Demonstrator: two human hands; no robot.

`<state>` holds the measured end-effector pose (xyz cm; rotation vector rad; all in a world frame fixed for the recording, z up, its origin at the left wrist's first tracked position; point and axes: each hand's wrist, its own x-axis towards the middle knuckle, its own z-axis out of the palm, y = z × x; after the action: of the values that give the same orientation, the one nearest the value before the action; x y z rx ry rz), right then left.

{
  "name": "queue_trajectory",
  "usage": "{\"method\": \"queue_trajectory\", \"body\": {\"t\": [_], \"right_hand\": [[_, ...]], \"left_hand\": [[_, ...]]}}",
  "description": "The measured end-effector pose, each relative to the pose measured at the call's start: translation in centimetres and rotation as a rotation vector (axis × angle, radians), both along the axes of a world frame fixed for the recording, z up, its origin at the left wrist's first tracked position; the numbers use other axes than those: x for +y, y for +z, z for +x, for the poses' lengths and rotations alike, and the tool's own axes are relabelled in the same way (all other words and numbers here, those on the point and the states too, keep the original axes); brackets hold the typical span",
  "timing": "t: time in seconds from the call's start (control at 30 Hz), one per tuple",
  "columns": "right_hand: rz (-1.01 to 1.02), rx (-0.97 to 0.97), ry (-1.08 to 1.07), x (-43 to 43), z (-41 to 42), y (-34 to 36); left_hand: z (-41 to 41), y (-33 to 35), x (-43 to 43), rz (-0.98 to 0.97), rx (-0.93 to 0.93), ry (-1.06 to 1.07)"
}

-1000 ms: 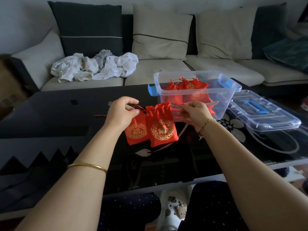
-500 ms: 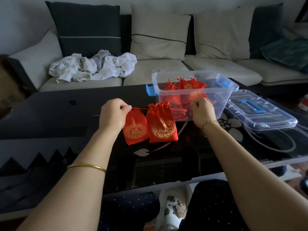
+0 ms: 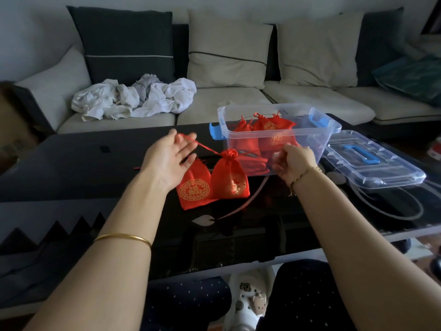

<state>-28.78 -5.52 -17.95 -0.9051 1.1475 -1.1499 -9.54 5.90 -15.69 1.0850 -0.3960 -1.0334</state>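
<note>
Knees in dark dotted cloth (image 3: pixel 188 297) and a white clog with small charms (image 3: pixel 250 297) show at the bottom edge, under the rim of a black glass coffee table (image 3: pixel 95 163). Both forearms reach out over this table, the left one wearing a thin gold bangle (image 3: pixel 123 237). Between the hands two red satin pouches with gold printed emblems lie on the glass, touching each other: a flat pouch (image 3: pixel 194 187) on the left and a fuller pouch (image 3: pixel 230 177) on the right with its neck cinched tight. A thin red drawstring cord (image 3: pixel 205 146) runs from that neck up to the left hand (image 3: pixel 167 158), which is spread open with straight fingers, the cord draped loosely across them. The right hand (image 3: pixel 294 162) is curled and pinches the cord's other end, just beside the near wall of a clear plastic storage box with blue latches (image 3: pixel 329 130). A loose red ribbon (image 3: pixel 248 201) trails on the glass below the fuller pouch. Inside the box stand more red pouches (image 3: pixel 269 130). The box's clear lid with a blue handle (image 3: pixel 372 163) lies flat to its right. Beyond the table a beige sofa (image 3: pixel 310 103) carries a heap of crumpled white cloth (image 3: pixel 133 99) and dark and light cushions.
</note>
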Motion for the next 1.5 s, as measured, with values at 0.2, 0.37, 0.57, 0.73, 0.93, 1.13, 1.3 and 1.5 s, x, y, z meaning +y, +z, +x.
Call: {"method": "queue_trajectory", "body": {"t": [0.2,0.37,0.57,0.73,0.93,1.13,1.3,1.5], "right_hand": [[-0.507,0.168,0.128,2.3,1.6,3.3],[-0.689,0.322,0.190,4.1,2.9,5.1],[-0.739,0.349,0.238,4.8,3.8,5.6],[-0.518,0.406,0.332,3.5,3.0,4.3],[-0.458,0.345,0.579,4.3,2.5,3.2],[-0.206,0.079,0.631,4.0,1.7,3.5],[-0.238,0.552,0.768,4.2,0.4,3.0],[-0.510,0.361,0.459,3.1,1.7,2.2]], "left_hand": [[-2.6,1.8,-0.1,-0.171,-0.159,-0.243],[-3.5,1.7,-0.3,-0.119,-0.478,-0.258],[-4.2,1.4,-0.7,-0.091,-0.770,-0.235],[-4.3,1.1,-1.2,-0.085,-0.695,-0.213],[-4.5,1.0,-1.5,-0.117,-0.623,-0.230],[-4.3,0.7,-1.7,-0.140,-0.574,-0.164],[-4.2,0.5,-1.5,-0.113,-0.637,-0.212],[-4.4,0.9,-1.3,-0.161,-1.047,-0.253]]}}
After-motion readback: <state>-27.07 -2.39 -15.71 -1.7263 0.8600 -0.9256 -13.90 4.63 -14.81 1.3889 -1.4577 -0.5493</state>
